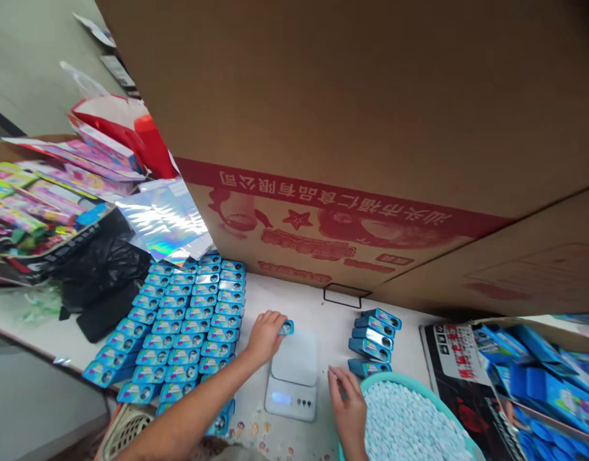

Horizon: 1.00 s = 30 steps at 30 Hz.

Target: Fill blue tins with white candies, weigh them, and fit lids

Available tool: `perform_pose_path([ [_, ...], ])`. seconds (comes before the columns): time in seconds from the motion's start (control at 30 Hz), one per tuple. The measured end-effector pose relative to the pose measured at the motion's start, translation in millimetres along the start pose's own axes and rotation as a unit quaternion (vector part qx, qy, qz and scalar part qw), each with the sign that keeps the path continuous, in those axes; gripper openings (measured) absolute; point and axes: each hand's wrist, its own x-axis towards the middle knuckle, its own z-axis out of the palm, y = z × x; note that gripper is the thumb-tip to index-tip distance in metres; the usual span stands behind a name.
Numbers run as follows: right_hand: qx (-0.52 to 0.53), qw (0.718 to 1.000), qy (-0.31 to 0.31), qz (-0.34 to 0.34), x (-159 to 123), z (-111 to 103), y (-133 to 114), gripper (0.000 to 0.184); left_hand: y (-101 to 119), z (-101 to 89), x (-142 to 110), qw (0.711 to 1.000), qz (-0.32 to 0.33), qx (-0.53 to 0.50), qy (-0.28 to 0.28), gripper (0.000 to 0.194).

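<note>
My left hand is closed around a small blue tin at the upper left corner of a white digital scale. Its display is lit, but the reading is too small to make out. My right hand is right of the scale, fingers apart and seemingly holding nothing. Beside it is a turquoise basin full of pale blue pellets. Several blue tins stand in a short row behind the basin. Many more matching tins are lined up in columns at left, partly behind my left forearm.
A tall cardboard carton walls off the back of the white table. On the right, an open box holds blue packages and lids. A black bag and a box of colourful packets lie left; a beige basket stands below.
</note>
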Motion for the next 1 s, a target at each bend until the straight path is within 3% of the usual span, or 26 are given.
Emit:
perform_pose_path([
  [0.13,-0.014,1.000,0.007,-0.015,-10,-9,17,0.034,-60,-43.9,42,0.996,-0.003,0.081,0.030,0.038],
  [0.23,-0.017,1.000,0.017,-0.017,-14,-13,23,0.035,-97,-63.0,77,0.989,0.008,0.144,0.040,0.037],
  [0.37,-0.025,1.000,0.012,-0.005,-18,-18,16,0.031,-120,-65.4,107,0.976,0.027,0.216,0.031,0.033],
  [0.5,-0.034,0.999,0.012,0.023,-24,-29,8,0.026,-119,-51.8,111,0.970,0.037,0.229,0.072,0.038],
  [0.6,-0.030,0.998,0.024,0.048,-30,-39,9,0.026,-93,-29.6,109,0.970,0.079,0.197,0.115,0.040],
  [0.67,-0.026,0.997,0.034,0.062,-35,-46,13,0.027,-57,-7.1,107,0.974,0.143,0.146,0.096,0.035],
  [0.87,-0.032,0.991,0.079,0.101,-56,-70,27,0.028,82,76.2,100,0.952,0.295,0.012,-0.084,0.034],
  [1.0,-0.038,0.984,0.113,0.132,-79,-87,38,0.029,135,113.6,101,0.931,0.335,-0.008,-0.142,0.044],
])
